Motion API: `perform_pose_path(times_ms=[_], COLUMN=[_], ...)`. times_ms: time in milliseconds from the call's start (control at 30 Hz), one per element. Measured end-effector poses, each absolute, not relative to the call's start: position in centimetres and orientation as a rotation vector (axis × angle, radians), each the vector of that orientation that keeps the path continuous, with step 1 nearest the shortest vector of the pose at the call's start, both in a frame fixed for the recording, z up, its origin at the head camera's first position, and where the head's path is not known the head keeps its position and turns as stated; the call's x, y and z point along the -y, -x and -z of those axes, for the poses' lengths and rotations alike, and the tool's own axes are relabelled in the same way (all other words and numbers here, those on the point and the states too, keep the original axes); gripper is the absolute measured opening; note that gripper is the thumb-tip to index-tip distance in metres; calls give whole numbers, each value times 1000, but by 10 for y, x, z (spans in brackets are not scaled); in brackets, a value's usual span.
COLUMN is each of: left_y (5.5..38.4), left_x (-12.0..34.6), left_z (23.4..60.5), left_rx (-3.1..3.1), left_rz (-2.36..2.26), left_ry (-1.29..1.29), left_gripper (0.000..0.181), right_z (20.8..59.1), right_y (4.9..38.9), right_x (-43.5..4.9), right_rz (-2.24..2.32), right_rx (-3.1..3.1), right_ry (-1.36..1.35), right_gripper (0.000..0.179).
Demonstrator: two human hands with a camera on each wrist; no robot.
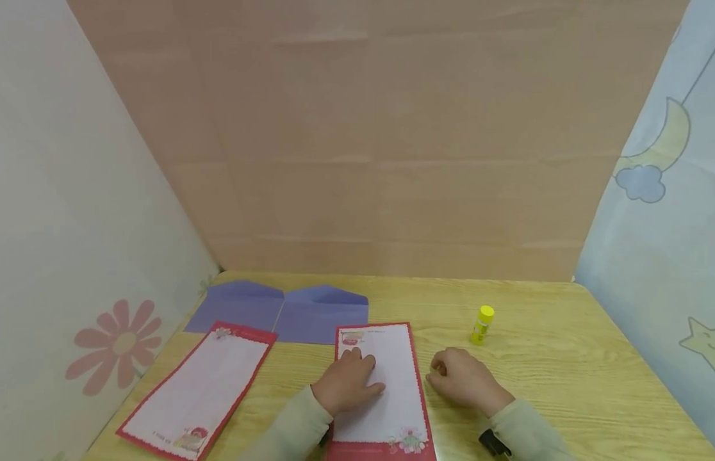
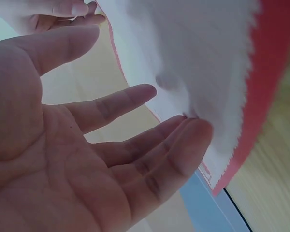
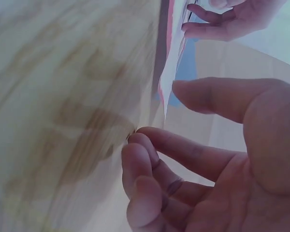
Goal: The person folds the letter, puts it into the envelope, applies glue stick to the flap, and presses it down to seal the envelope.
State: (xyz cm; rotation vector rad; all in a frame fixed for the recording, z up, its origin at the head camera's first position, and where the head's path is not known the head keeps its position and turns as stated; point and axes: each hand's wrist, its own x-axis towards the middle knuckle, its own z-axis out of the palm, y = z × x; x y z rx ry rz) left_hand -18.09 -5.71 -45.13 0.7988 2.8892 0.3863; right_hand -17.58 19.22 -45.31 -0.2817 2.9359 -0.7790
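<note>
A sheet of letter paper with a red border and small printed pictures lies in front of me, upright to my view. My left hand rests on its left half, fingers spread; the left wrist view shows the fingertips right at the white surface and nothing in the palm. Just right of the sheet, my right hand is low over the wooden table. Its fingers are loosely bent, the thumb stands apart, and the right wrist view shows nothing held in that hand.
A second red-bordered sheet lies slanted at the left, its top overlapping one of two purple envelopes with raised flaps. The other envelope is beside it. A yellow glue stick stands beyond my right hand. Papered walls enclose the table.
</note>
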Motion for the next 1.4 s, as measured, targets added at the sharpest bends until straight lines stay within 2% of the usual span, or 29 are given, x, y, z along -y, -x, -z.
perform_pose_path(times_ms=[600, 867, 1200, 1400], left_y=[185, 184, 190, 197], left_x=[37, 34, 44, 68], left_z=[446, 447, 451, 452], left_rx=[-2876, -2848, -2797, -2813], left_rz=[-382, -422, -599, -882], left_ry=[-861, -817, -828, -633], left_gripper=[37, 38, 44, 52], right_z=[454, 452, 457, 457], right_y=[184, 184, 188, 192], right_x=[-194, -191, -197, -204], right_rz=[957, 1069, 1253, 1464], right_rx=[-2881, -2820, -2730, -2594], right_ry=[123, 44, 83, 76], right_gripper=[11, 18, 13, 10])
